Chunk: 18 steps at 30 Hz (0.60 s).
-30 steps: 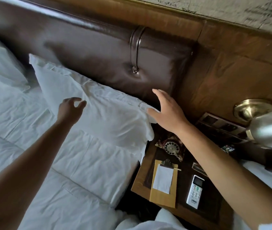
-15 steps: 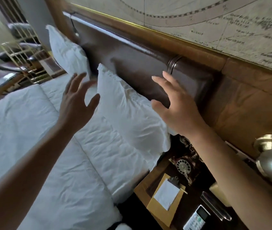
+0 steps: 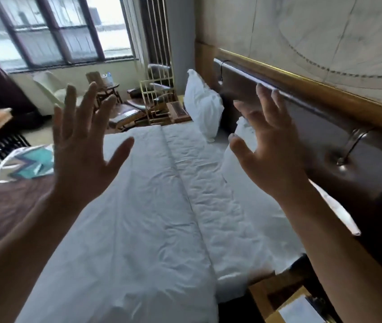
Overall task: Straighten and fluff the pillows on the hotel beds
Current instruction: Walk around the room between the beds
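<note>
Two white pillows lean against the dark leather headboard (image 3: 325, 127). The far pillow (image 3: 202, 106) stands upright near the bed's far end. The near pillow (image 3: 233, 164) is mostly hidden behind my right hand (image 3: 267, 148). Both hands are raised in the air with fingers spread and hold nothing. My left hand (image 3: 85, 141) hovers over the left half of the white duvet (image 3: 150, 206), apart from both pillows. My right hand is in front of the near pillow; I cannot tell if it touches it.
A wooden nightstand (image 3: 274, 292) with a notepad (image 3: 302, 311) sits at the lower right beside the bed. A patterned bed runner (image 3: 22, 169) lies at the left. Chairs and a gold rack (image 3: 157, 99) stand by the window beyond the bed.
My view swung left from the nightstand toward the window and far pillow. Both hands came off the near pillow and rose with fingers spread.
</note>
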{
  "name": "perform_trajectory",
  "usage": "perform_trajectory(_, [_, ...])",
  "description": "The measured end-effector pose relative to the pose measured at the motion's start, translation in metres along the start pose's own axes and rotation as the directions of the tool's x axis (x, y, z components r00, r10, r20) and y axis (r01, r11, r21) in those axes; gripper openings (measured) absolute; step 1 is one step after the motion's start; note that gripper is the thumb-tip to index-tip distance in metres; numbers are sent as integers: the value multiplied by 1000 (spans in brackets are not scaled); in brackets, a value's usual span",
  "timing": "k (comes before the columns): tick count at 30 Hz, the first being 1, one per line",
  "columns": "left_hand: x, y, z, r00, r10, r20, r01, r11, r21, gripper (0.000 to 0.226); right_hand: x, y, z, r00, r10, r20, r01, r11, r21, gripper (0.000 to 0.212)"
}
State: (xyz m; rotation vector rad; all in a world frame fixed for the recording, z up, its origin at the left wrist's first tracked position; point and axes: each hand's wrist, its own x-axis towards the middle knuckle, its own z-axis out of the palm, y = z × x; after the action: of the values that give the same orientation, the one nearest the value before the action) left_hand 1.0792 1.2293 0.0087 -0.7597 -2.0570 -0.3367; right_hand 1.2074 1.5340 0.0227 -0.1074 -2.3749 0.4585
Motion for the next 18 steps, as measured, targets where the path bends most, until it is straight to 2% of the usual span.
perform_trajectory(9, [-106,-146,-167,990,-138,25,126,952,279,70,-16,-203,94,974,-226,-19,226,956,185,59])
perform_trajectory(13, [-154,-201,-229,969,-244,41,206,886,415,70,-18,-283,137,953,-301,21,286,923,257,62])
perform_trajectory(18, [-203,-257,-289,920,-393,-9,340,786,517,73,-17,-373,189,893,-449,46,405,843,353,63])
